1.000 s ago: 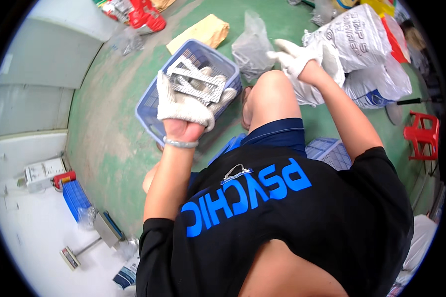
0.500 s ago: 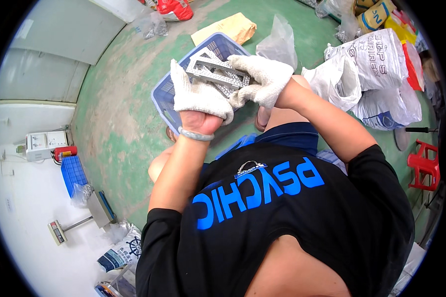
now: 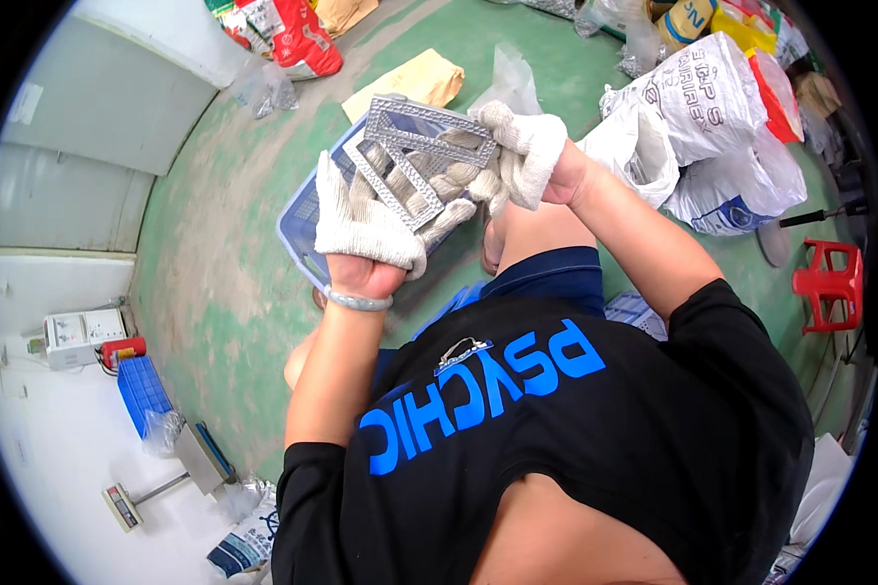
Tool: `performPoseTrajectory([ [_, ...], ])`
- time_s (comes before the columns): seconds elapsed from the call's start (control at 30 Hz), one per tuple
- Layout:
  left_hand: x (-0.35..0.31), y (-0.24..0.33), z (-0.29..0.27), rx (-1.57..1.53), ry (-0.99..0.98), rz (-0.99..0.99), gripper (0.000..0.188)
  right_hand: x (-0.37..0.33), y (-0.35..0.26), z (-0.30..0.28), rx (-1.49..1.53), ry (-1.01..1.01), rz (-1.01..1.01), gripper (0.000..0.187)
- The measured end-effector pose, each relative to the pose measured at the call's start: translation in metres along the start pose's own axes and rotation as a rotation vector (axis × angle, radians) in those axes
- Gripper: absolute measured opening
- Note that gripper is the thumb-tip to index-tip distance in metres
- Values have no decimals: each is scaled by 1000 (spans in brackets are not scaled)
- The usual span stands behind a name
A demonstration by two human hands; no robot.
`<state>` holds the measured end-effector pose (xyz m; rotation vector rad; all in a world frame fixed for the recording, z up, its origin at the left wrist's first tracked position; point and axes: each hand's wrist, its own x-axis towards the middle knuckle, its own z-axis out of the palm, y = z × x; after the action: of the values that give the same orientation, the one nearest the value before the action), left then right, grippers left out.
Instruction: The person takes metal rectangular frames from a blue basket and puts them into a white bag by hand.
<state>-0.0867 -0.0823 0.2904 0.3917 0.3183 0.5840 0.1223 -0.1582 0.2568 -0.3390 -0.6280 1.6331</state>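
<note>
Both my hands wear white knitted work gloves above a blue plastic basket [image 3: 293, 239]. My right hand [image 3: 525, 154] is closed around the right end of a grey metal rectangular frame [image 3: 429, 145] with a dimpled or perforated surface. Against my left hand [image 3: 366, 226] rests a second, similar metal frame [image 3: 384, 197], tilted down to the right and partly under the first. The left fingers show through the frames' openings, curled behind them, while the thumb side lies along the edge. What lies inside the basket is mostly hidden by the hands.
A tan paper sack [image 3: 410, 83] lies beyond the basket. White woven sacks [image 3: 698, 97] stand to the right, near a red plastic stool [image 3: 829, 285]. Along the left wall are a blue crate [image 3: 144, 392] and a scale [image 3: 200, 458]. Green floor surrounds me.
The two metal frames have turned and fanned apart, so both openings now show more clearly. My right hand has tilted its frame up toward me. The whole view has shifted slightly.
</note>
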Motion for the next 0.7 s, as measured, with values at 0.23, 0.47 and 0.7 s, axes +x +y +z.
performPoseTrajectory([
  [0.23,6,1,0,-2,-44,-89,67,-23,-11,-11,-20,159,-95,47],
  [0.47,5,2,-18,67,-19,-63,41,-92,-41,-94,-138,713,-211,44],
  [0.7,12,-4,-24,120,-2,-67,35,-190,-75,-226,-813,1454,-377,47],
])
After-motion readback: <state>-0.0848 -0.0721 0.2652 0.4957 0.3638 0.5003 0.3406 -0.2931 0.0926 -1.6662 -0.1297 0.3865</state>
